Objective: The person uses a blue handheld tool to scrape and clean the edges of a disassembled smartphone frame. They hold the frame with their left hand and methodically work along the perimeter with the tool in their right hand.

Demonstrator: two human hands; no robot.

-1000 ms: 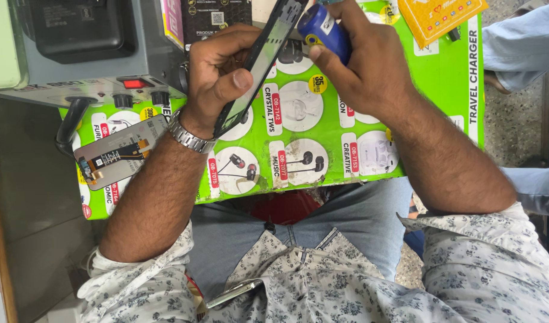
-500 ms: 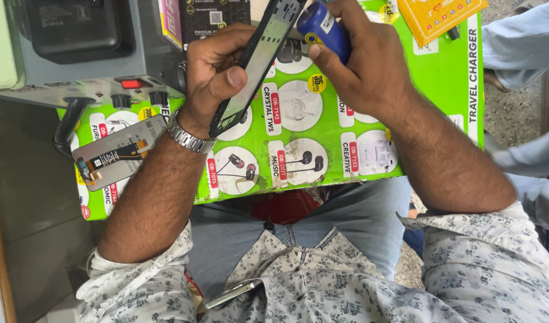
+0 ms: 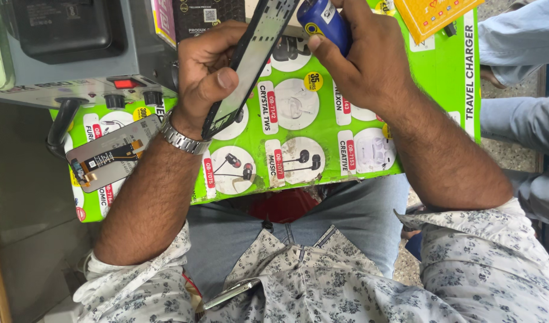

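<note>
Left-hand [image 3: 205, 78] grip on phone frame [image 3: 250, 60] edges

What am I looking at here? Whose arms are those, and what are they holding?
This picture comes from a camera worn on a person's head, looking down, so you see their own two arms and lap. The left hand, with a metal watch at the wrist, holds a thin black phone frame tilted on edge. The right hand grips a small blue bottle right beside it. Under the hands lies a bright green board printed with earphone pictures. On its left end rests a flat grey phone part, and a grey machine with knobs stands behind it.
</note>
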